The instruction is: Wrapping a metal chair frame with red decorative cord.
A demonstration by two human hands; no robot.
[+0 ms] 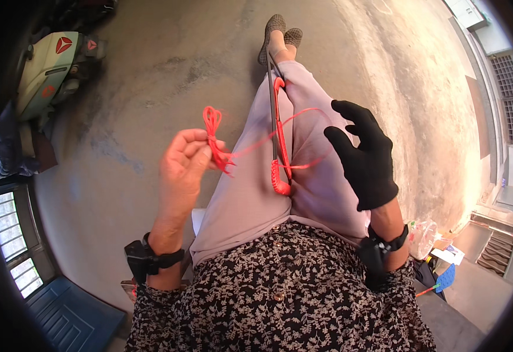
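Observation:
My bare left hand pinches a looped bundle of thin red cord between thumb and fingers. From there a single red strand runs right over my lap and curves back in a wide loop. A slim black frame rests lengthwise along my legs. Red cord is wound tightly round its near corner, and more red covers part of its far end and one side. My right hand, in a black glove, hovers right of the frame, thumb and fingers apart, beside the strand's loop.
My outstretched legs end in crossed feet in dark shoes. A pale scooter-like vehicle stands far left, above a blue panel. Lower right are a clear plastic bag and a blue fly swatter.

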